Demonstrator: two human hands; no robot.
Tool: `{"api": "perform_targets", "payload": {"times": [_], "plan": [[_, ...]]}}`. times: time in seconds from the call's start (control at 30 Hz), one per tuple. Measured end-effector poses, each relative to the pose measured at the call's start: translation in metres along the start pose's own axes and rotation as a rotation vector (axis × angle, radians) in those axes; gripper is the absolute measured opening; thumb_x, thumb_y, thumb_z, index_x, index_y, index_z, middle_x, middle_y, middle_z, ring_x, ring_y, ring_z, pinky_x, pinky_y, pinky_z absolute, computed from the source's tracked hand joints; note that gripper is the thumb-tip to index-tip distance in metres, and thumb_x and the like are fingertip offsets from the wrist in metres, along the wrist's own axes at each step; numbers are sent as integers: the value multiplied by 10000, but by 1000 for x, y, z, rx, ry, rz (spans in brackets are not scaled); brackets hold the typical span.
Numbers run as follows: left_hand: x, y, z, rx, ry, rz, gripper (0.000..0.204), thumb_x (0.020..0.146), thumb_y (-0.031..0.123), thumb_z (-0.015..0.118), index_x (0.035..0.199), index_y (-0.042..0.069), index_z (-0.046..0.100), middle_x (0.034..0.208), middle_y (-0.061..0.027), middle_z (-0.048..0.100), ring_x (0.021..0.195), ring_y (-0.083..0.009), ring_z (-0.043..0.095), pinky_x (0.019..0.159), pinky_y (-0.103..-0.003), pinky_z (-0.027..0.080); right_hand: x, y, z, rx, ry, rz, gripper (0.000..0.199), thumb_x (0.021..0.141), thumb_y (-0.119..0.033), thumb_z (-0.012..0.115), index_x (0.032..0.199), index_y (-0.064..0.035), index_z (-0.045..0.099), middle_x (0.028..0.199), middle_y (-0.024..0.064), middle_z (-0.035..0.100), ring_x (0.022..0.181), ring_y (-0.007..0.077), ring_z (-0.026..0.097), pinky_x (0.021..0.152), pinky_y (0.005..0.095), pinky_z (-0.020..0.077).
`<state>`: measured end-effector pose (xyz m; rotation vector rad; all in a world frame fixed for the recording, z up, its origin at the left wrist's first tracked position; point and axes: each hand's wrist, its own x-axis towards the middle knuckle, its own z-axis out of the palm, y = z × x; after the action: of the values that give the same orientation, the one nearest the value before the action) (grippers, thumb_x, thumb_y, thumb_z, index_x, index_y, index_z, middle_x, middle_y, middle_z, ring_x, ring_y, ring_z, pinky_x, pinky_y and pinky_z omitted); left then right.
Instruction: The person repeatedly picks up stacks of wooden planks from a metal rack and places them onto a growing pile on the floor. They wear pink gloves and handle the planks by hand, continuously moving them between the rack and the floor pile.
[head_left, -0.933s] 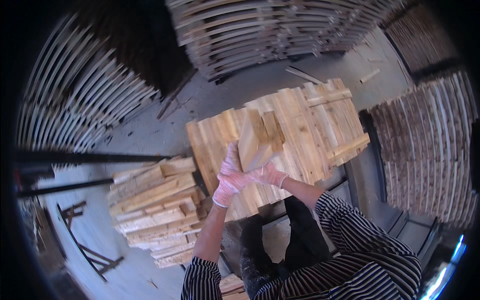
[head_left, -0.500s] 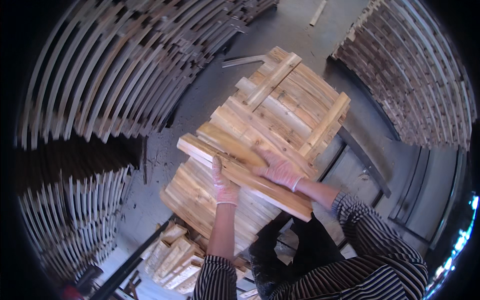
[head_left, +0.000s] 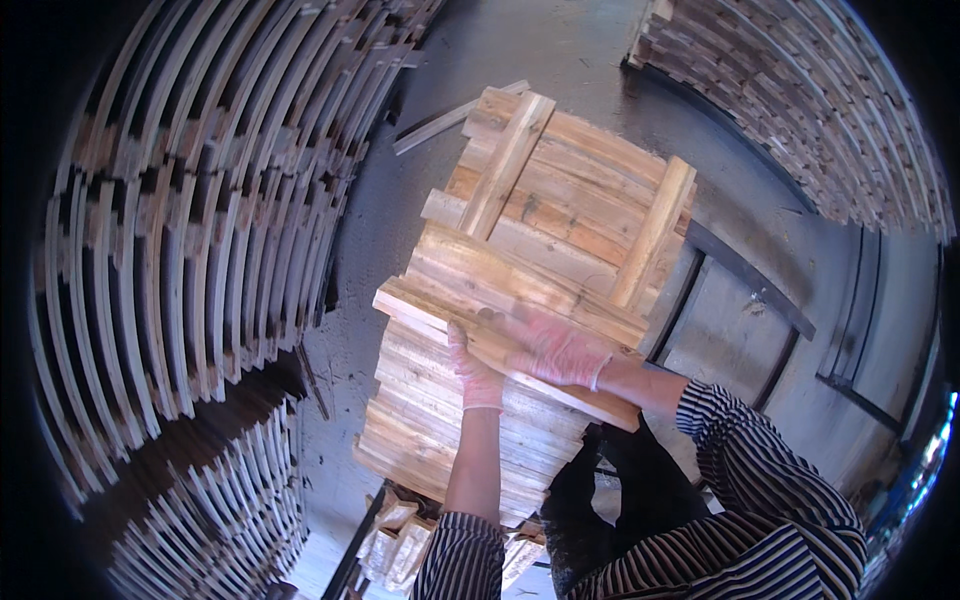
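Note:
My left hand [head_left: 474, 372], in a thin pinkish glove, grips the near edge of a bundle of short wooden boards [head_left: 500, 300]. My right hand [head_left: 553, 347], gloved the same way, lies flat on top of that bundle. The bundle rests across a stack of similar boards [head_left: 440, 430] below it. Beyond it stands a wooden pallet panel [head_left: 580, 195] with two cross battens on top.
Tall stacks of slatted wooden pallets [head_left: 190, 230] fill the left side, and more stand at the upper right [head_left: 800, 110]. A loose wooden strip [head_left: 450, 120] lies on the grey concrete floor. A dark metal frame [head_left: 750, 290] runs along the right.
The view has swung from the low board pile toward the pallet panel. Both hands have carried the bundle of boards and now hold it over the stack.

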<state>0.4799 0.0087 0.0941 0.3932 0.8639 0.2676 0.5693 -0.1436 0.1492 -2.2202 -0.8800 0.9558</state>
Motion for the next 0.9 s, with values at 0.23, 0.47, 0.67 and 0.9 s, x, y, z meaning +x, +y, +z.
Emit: {"api": "perform_targets", "payload": {"times": [0.23,0.47,0.67,0.9], "plan": [[29,-11,63,104,13,53,819,892,719,610,1469,169,419,1372,-86,537,1271,-309,513,1102,-506,418,49,48,-91,40,113,-11,834,874,-569,676,1581,-254,365,1178,193,591,1054,350,613,839,452,537],[58,-25,39,52,53,3,644,826,650,745,1170,146,540,1112,-55,615,1016,-273,602,868,-441,521,60,121,-61,-423,310,-76,822,858,-653,642,1513,-202,437,1413,220,481,1249,394,499,1058,520,398],[63,-38,81,92,-61,86,705,919,620,657,1369,100,496,1207,-64,587,1083,-231,572,933,-410,511,20,39,-50,136,61,-57,670,956,-503,564,1483,-102,467,1434,209,507,1334,374,475,1139,461,360],[34,-22,68,1960,-57,167,1098,797,516,768,1601,12,214,1690,-237,87,1577,-390,-26,1272,-510,100,85,144,-126,-199,295,27,719,960,-429,662,1557,-112,417,1432,271,510,1335,398,489,1145,435,372]]}}
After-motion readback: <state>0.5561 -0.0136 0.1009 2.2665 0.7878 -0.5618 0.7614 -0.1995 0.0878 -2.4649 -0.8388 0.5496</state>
